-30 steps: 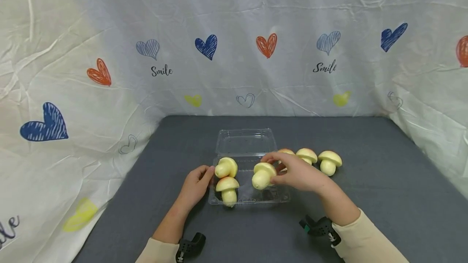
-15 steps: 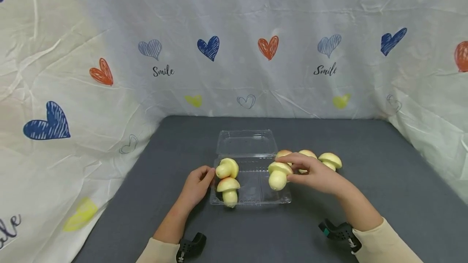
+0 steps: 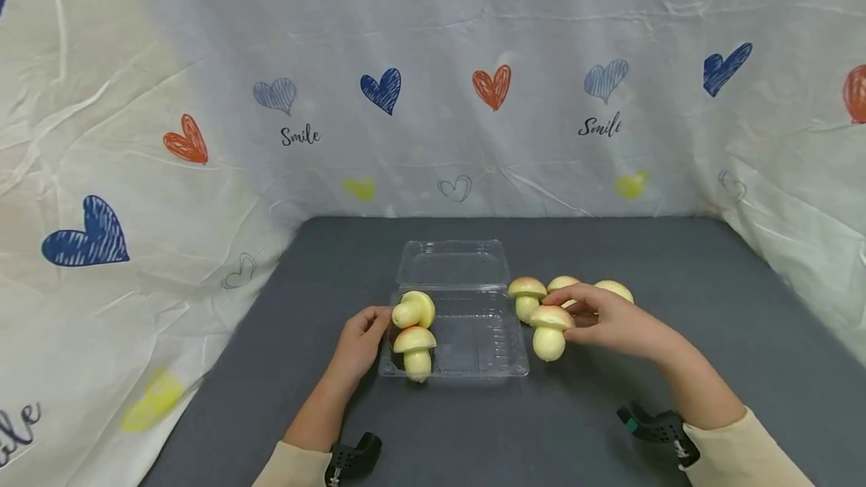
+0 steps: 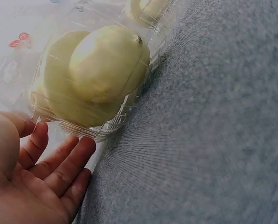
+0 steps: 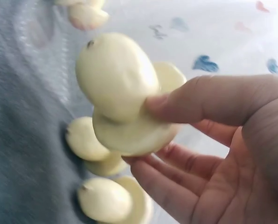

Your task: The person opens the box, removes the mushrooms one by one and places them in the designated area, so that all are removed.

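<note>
Right hand (image 3: 609, 323) aloft, mushroom (image 3: 549, 340) between thumb (image 5: 213, 99) and fingers (image 5: 169, 186)

Container (image 3: 473, 337) on table (image 3: 473, 434), lid (image 3: 453, 263) at back — two mushrooms (image 3: 415, 341) inside, left end, one behind the other. Left hand (image 3: 360, 343) at container's left side; right of container, right hand (image 3: 612, 323) with held mushroom (image 3: 549, 335), before three-mushroom row (image 3: 526, 291).
</note>
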A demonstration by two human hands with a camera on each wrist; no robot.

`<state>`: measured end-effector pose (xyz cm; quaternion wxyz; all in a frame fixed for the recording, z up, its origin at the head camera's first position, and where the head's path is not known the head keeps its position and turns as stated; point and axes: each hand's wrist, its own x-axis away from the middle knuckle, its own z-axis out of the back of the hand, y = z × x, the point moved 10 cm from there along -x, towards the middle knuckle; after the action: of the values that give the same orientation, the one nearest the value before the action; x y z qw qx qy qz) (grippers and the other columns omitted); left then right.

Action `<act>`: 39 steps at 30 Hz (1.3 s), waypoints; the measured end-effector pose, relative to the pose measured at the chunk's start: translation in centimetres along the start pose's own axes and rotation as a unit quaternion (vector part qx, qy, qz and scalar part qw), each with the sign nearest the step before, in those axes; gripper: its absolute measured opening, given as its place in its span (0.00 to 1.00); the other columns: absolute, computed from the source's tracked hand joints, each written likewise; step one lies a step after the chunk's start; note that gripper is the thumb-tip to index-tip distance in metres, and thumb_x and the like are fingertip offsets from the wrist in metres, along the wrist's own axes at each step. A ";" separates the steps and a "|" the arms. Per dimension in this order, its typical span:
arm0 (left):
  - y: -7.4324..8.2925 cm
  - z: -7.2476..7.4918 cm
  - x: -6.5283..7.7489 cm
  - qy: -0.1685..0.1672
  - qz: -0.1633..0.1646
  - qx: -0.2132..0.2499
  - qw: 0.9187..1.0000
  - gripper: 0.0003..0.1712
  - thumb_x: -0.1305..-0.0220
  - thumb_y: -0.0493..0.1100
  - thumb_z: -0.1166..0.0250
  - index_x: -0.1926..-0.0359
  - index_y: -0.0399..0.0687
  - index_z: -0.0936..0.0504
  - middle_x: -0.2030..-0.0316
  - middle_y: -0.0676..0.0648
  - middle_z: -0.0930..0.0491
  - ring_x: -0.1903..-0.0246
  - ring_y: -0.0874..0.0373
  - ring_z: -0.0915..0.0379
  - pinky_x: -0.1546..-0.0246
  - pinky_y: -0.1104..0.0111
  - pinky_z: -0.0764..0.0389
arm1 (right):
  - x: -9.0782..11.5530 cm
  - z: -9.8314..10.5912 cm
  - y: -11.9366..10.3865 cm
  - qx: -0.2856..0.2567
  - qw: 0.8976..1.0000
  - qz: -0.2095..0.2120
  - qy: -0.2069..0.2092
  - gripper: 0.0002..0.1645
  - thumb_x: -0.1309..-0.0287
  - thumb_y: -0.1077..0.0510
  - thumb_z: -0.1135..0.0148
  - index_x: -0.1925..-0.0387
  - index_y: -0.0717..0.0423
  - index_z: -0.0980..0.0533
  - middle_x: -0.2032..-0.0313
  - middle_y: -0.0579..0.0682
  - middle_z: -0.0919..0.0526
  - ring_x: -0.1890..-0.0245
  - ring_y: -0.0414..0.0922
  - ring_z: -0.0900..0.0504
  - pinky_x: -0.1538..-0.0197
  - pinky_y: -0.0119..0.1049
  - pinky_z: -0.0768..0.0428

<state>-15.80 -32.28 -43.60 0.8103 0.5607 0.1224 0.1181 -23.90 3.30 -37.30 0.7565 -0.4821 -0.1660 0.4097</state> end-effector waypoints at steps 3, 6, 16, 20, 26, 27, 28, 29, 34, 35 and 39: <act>-0.2 0.1 0.0 0.003 0.012 0.005 1.000 0.16 0.20 0.46 0.42 0.61 0.39 0.17 0.58 0.42 0.17 0.59 0.50 0.24 0.57 0.60 0.24 | -0.5 -1.0 0.3 0.036 0.999 0.002 -0.013 0.24 0.36 0.65 0.30 0.40 0.62 0.24 0.43 0.58 0.23 0.47 0.54 0.19 0.47 0.44 0.18; -0.2 0.3 0.0 0.011 0.023 0.007 1.000 0.16 0.21 0.46 0.42 0.61 0.39 0.17 0.57 0.43 0.17 0.58 0.50 0.24 0.55 0.61 0.24 | -0.9 -1.7 0.4 0.078 0.997 0.008 -0.007 0.25 0.38 0.68 0.29 0.40 0.64 0.24 0.43 0.59 0.22 0.46 0.58 0.19 0.46 0.48 0.19; -0.3 0.6 0.5 0.022 0.051 0.022 0.998 0.19 0.21 0.50 0.41 0.59 0.37 0.19 0.62 0.42 0.22 0.63 0.52 0.29 0.59 0.59 0.28 | -1.7 -2.6 1.4 0.143 0.989 -0.012 0.040 0.23 0.40 0.68 0.28 0.44 0.59 0.21 0.47 0.51 0.19 0.47 0.53 0.18 0.46 0.51 0.19; 0.5 0.5 0.7 0.024 0.055 0.024 0.998 0.20 0.21 0.49 0.41 0.60 0.34 0.20 0.67 0.45 0.24 0.66 0.52 0.30 0.61 0.59 0.29 | -1.7 -2.3 1.6 0.183 0.981 -0.024 0.060 0.22 0.41 0.67 0.26 0.45 0.55 0.19 0.49 0.46 0.18 0.50 0.50 0.16 0.47 0.50 0.19; 0.7 0.3 0.6 0.027 0.065 0.015 0.997 0.19 0.20 0.45 0.43 0.61 0.31 0.21 0.68 0.45 0.26 0.67 0.52 0.32 0.61 0.59 0.30 | -1.5 -1.8 1.3 0.204 0.976 -0.025 0.076 0.24 0.44 0.65 0.23 0.46 0.56 0.19 0.49 0.48 0.17 0.52 0.50 0.15 0.49 0.50 0.18; 1.1 0.3 0.7 0.026 0.062 0.015 0.998 0.19 0.20 0.45 0.43 0.61 0.31 0.21 0.68 0.45 0.26 0.67 0.52 0.32 0.61 0.59 0.30 | -1.5 -1.7 1.3 0.205 0.975 -0.026 0.077 0.24 0.45 0.65 0.23 0.45 0.57 0.19 0.49 0.49 0.17 0.52 0.51 0.15 0.49 0.51 0.18; 1.7 0.4 1.1 0.025 0.059 0.017 0.998 0.18 0.20 0.45 0.43 0.61 0.30 0.22 0.68 0.45 0.26 0.67 0.52 0.32 0.61 0.59 0.30 | -1.5 -1.7 1.1 0.204 0.976 -0.027 0.077 0.25 0.45 0.65 0.23 0.45 0.58 0.19 0.49 0.50 0.17 0.52 0.52 0.15 0.49 0.52 0.18; 2.2 0.4 1.3 0.023 0.055 0.017 0.998 0.18 0.20 0.44 0.43 0.62 0.30 0.22 0.69 0.45 0.26 0.67 0.52 0.32 0.62 0.60 0.30 | -1.4 -1.6 1.0 0.202 0.976 -0.029 0.078 0.25 0.45 0.65 0.23 0.45 0.58 0.19 0.49 0.51 0.17 0.52 0.52 0.14 0.49 0.52 0.18; 3.9 0.6 2.0 0.016 0.040 0.020 0.999 0.18 0.20 0.42 0.43 0.62 0.28 0.22 0.68 0.42 0.25 0.68 0.53 0.31 0.63 0.62 0.29 | -1.2 -1.1 -0.3 0.200 0.975 -0.028 0.091 0.27 0.44 0.64 0.23 0.43 0.60 0.20 0.47 0.54 0.17 0.49 0.58 0.15 0.49 0.53 0.18; 3.8 0.6 2.0 0.015 0.041 0.018 0.999 0.18 0.20 0.42 0.44 0.62 0.28 0.22 0.68 0.41 0.25 0.68 0.52 0.31 0.63 0.62 0.29 | -1.2 -1.0 -0.7 0.196 0.976 -0.025 0.093 0.26 0.43 0.63 0.23 0.43 0.60 0.20 0.47 0.54 0.17 0.48 0.58 0.16 0.48 0.53 0.18; 2.1 0.5 1.2 0.014 0.055 0.018 0.998 0.19 0.20 0.44 0.43 0.61 0.29 0.21 0.66 0.38 0.23 0.67 0.50 0.30 0.63 0.61 0.29 | -1.5 -0.9 -2.3 0.163 0.982 -0.017 0.094 0.26 0.40 0.59 0.24 0.41 0.57 0.21 0.45 0.53 0.18 0.45 0.58 0.18 0.45 0.57 0.20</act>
<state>-14.62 -31.57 -41.57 0.7908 0.5793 0.1050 0.1677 -23.20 1.12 -35.49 0.8440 -0.3862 -0.0335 0.3707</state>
